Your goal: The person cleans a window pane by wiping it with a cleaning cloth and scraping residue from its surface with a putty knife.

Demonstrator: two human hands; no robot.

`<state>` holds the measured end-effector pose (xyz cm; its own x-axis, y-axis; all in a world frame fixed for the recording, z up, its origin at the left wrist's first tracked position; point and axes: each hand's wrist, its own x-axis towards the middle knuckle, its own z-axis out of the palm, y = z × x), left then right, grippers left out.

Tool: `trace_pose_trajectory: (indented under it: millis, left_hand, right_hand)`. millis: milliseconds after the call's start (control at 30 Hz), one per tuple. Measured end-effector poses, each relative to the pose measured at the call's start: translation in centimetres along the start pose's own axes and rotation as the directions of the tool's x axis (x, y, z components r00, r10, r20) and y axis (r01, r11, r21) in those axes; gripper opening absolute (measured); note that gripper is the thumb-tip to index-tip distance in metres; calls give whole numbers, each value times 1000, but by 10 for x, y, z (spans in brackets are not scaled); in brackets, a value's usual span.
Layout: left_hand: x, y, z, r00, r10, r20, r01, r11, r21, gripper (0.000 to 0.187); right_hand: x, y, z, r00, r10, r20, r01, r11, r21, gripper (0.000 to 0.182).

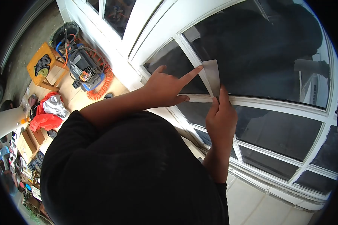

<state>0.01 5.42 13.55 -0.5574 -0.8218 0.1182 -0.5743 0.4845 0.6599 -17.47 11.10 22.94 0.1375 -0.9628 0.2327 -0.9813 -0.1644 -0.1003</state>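
Observation:
A pale strip that looks like masking tape (213, 77) lies against the dark glass pane (259, 56), along the inner edge of the white window frame (193, 52). It is wide at the top and narrows toward its lower end. My left hand (163, 88) is open, its index finger stretched out so the tip meets the strip's upper left edge; the thumb is spread apart below. With thumb and index finger, my right hand (222, 114) pinches the strip's lower end near the crossbar (274, 103). Part of that end is hidden by the fingers.
To the left stand a wooden stool (45, 62) with a dark item on it, a blue-black machine (84, 65) with a coiled orange hose (108, 77), and a black bucket (65, 32). Red cloth (45, 122), an open cardboard box (28, 144) and clutter cover the lower left floor.

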Motion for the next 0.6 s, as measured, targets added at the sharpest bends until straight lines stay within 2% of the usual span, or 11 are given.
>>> trace_pose_trajectory:
  millis: [67,133,267,333,533,600]
  left_hand:
    - [1,-1,0,999,-35,24,35,999,5,98]
    - [0,-5,4,994,-58,-96,53,997,-56,97]
    - [1,-5,-3,987,-91,-129,85,995,-54,96]
    - [1,-5,-6,989,-69,-130,81,993,89,96]
    - [1,-5,-11,993,-105,-57,114,975,191,95]
    - [1,-6,-15,993,-107,-55,116,972,203,95]
  right_hand:
    - [1,0,1,1000,15,-3,-15,1000,-7,39]
    - [4,-7,1,999,37,0,-37,999,-9,40]
    - [0,-3,-3,996,73,51,-74,997,17,40]
    - [-4,5,0,999,18,-29,-19,1000,-3,40]
    - [1,-1,-6,988,138,73,-138,990,0,42]
    - [3,1,-5,994,96,48,-96,995,-5,43]
